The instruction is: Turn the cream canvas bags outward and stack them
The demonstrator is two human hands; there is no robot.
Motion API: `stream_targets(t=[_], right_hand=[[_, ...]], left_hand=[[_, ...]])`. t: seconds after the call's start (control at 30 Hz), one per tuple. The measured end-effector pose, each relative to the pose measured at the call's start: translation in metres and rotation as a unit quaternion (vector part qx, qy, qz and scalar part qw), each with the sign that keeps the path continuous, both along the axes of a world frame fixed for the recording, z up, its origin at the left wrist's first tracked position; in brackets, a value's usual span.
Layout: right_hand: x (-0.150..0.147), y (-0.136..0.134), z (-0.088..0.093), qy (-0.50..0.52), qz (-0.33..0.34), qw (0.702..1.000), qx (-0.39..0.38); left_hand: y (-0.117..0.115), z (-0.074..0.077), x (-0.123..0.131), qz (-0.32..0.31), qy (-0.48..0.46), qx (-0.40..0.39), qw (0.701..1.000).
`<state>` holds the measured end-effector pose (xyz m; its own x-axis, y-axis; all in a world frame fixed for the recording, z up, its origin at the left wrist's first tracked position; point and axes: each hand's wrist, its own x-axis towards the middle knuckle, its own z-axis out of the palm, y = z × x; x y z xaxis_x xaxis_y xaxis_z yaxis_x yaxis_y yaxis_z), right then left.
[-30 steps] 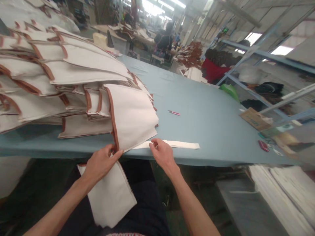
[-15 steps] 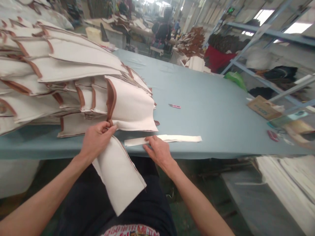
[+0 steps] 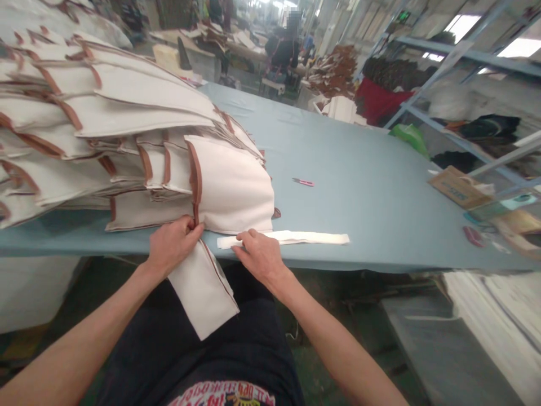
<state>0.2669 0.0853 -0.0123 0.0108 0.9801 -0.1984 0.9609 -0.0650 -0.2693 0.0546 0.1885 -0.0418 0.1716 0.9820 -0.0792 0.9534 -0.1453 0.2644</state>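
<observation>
A cream fabric piece (image 3: 236,186) with brown edging lies at the near end of the pile, its free end (image 3: 203,299) hanging over the table edge above my lap. My left hand (image 3: 175,242) is closed on this piece at its brown-edged fold, thumb pressed against the fingers. A narrow white fabric strip (image 3: 315,238) lies flat along the table's front edge. Over the left part of that strip rests my right hand (image 3: 262,254), fingers slightly bent and thumb apart; its fingertips are by the lower edge of the cream piece.
Many brown-edged cream pieces form a tall pile (image 3: 139,101) on the left. Pink-handled thread snips (image 3: 303,182) lie on the blue-grey tabletop (image 3: 359,186). A cardboard box (image 3: 459,186) sits at right by metal shelving (image 3: 448,53). A person (image 3: 282,53) is in the background.
My right hand has slid left along the strip, which stays put. The cream piece's hanging end has risen, and its upper part lies flatter. My left hand keeps its hold; the view shifted slightly.
</observation>
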Motion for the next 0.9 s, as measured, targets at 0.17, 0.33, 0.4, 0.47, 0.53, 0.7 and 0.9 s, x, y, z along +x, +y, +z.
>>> stream_targets(t=[0.17, 0.33, 0.4, 0.47, 0.53, 0.7, 0.9], right_hand=[[-0.025, 0.019, -0.001, -0.004, -0.005, 1.0, -0.013], [-0.023, 0.027, -0.009, 0.023, -0.026, 0.999, -0.007], [-0.015, 0.027, -0.013, 0.051, -0.038, 0.998, -0.001], [-0.007, 0.026, -0.017, 0.088, -0.054, 0.995, 0.006], [0.001, 0.024, -0.022, 0.13, -0.065, 0.989, 0.014], [0.011, 0.018, -0.037, 0.227, -0.073, 0.97, 0.04], [0.019, 0.014, -0.051, 0.299, -0.081, 0.948, 0.067]], left_hand=[[-0.005, 0.001, -0.001, 0.0, 0.004, -0.006, 1.0], [-0.007, -0.001, -0.002, 0.007, -0.005, -0.023, 1.0], [-0.008, -0.001, -0.003, 0.008, -0.014, -0.03, 0.999], [-0.009, 0.0, -0.005, 0.003, -0.028, -0.035, 0.999], [-0.011, 0.001, -0.009, -0.002, -0.048, -0.035, 0.998], [-0.025, -0.001, -0.023, 0.02, -0.097, -0.007, 0.995], [-0.068, -0.014, -0.026, 0.053, -0.119, 0.033, 0.991]])
